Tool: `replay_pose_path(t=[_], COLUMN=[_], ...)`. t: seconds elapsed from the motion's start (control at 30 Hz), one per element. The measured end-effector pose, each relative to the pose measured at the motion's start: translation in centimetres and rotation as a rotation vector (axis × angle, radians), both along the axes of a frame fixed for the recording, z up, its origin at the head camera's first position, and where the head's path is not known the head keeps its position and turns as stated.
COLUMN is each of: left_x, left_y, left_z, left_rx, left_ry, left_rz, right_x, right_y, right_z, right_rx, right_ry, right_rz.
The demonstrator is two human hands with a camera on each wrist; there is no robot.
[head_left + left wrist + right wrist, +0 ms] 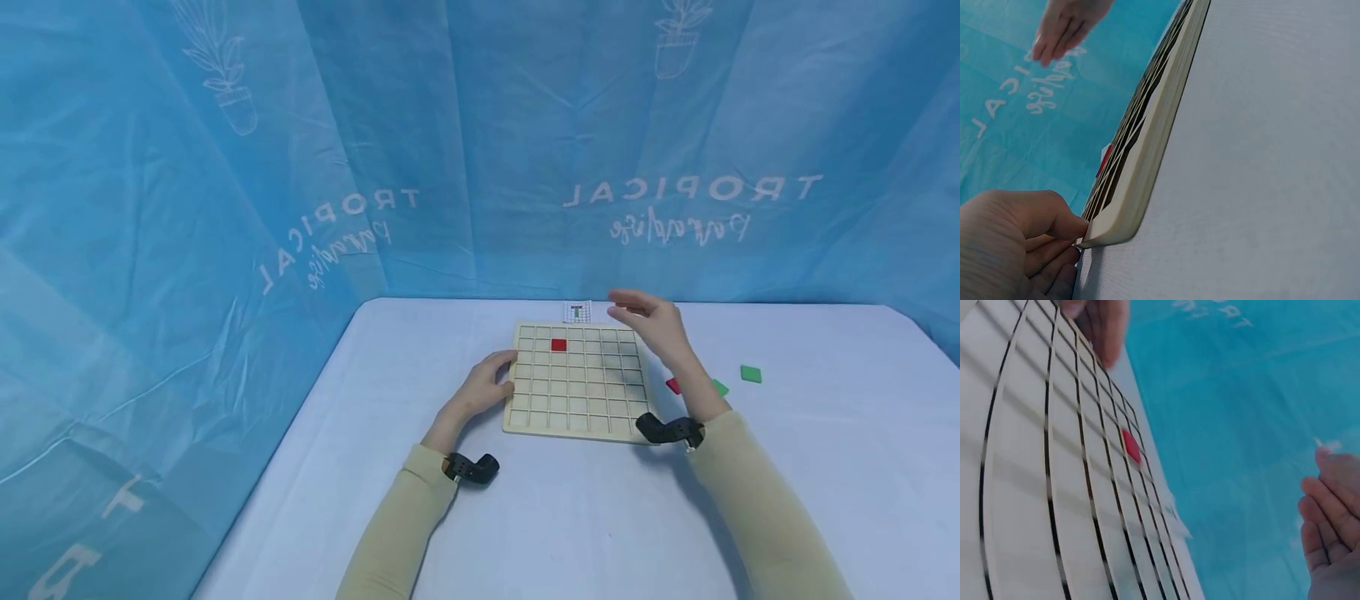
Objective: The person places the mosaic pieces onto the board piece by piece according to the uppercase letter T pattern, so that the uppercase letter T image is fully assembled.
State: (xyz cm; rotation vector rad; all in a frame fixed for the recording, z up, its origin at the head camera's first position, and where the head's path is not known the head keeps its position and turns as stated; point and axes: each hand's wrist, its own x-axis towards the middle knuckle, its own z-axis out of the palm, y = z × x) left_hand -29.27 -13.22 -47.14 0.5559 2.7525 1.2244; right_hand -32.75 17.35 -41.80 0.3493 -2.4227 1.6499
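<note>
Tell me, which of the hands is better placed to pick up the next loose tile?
Probably the right hand: it is raised on the side where the loose green tiles lie, while the left hand grips the opposite edge of the grid board.

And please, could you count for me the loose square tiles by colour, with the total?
Red tiles: 2, one on the grid board (tile), one on the table (tile)
Green tiles: 2, both on the table (tiles and)
Total: 4 visible; the right forearm could hide more.
</note>
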Motion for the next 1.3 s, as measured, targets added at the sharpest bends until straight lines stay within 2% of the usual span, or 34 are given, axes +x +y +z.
replay_pose_path(t=[0.1, 0.2, 0.27, 0.33, 0.43, 0.6, 0.7, 0.87, 1.0, 1.3], left_x=[-0.1, -0.1, -0.2, -0.2, -0.3, -0.3, -0.3, -0.3, -0.2, 0.0], left_y=[-0.1, -0.3, -0.4, -0.5, -0.5, -0.6, -0.5, -0.3, 0.0, 0.1], left_z=[-0.1, -0.1, -0.1, 0.0, 0.1, 0.2, 0.1, 0.0, 0.0, -0.3], left_rx=[-0.003, -0.003, -0.008, -0.009, -0.01, -0.007, -0.007, -0.009, -0.007, -0.003], left_ry=[0.001, 0.002, 0.003, 0.005, 0.008, 0.003, 0.008, 0.018, 0.016, 0.009], left_rz=[0.004, 0.006, 0.004, 0.005, 0.007, 0.01, 0.01, 0.005, 0.006, 0.009], right_x=[-0.7, -1.7, -1.4, -0.4, 1.9, 4.5, 5.0, 5.3, 5.5, 5.7], right_y=[3.5, 7.0, 8.6, 9.6, 9.7, 9.2, 9.4, 10.1, 10.4, 10.5], right_z=[-1.9, -4.7, -5.5, -5.8, -4.9, -3.9, -4.2, -5.8, -6.7, -7.3], right_rx=[0.008, 0.026, 0.032, 0.025, 0.021, 0.081, 0.143, 0.221, 0.287, 0.425], right_ry=[0.017, 0.024, 0.012, -0.017, -0.074, -0.095, -0.09, -0.095, -0.087, -0.05], right_rz=[-0.071, -0.146, -0.179, -0.198, -0.217, -0.269, -0.299, -0.319, -0.302, -0.24])
